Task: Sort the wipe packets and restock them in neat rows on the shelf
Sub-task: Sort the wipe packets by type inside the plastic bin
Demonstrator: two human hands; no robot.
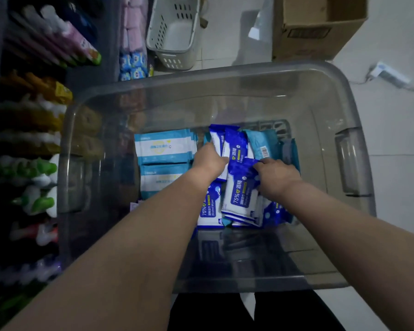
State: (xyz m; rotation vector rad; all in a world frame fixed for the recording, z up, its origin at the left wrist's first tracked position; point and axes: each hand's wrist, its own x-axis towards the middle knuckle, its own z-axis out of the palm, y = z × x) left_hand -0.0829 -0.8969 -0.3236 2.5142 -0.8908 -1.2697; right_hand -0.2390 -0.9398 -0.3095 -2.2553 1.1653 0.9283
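Observation:
Both my hands reach down into a big clear plastic bin (339, 130) on the floor. Dark blue 75% alcohol wipe packets (240, 194) lie piled in its middle. My left hand (207, 161) grips upright dark blue packets (234, 144) at the pile's far side. My right hand (276, 175) holds the top edge of the dark blue stack lying flat, fingers curled over it. Light blue and white wipe packets (164, 148) lie stacked at the bin's left. Teal packets (264, 144) lean at the right. The shelf (34, 139) stands to the left.
The shelf at the left holds spray bottles (38, 199), yellow packs (53, 89) and pink refill packs (79, 44). A white slotted basket (175, 32) and an open cardboard box (318, 27) stand on the tiled floor beyond the bin. A power strip (387, 74) lies at the right.

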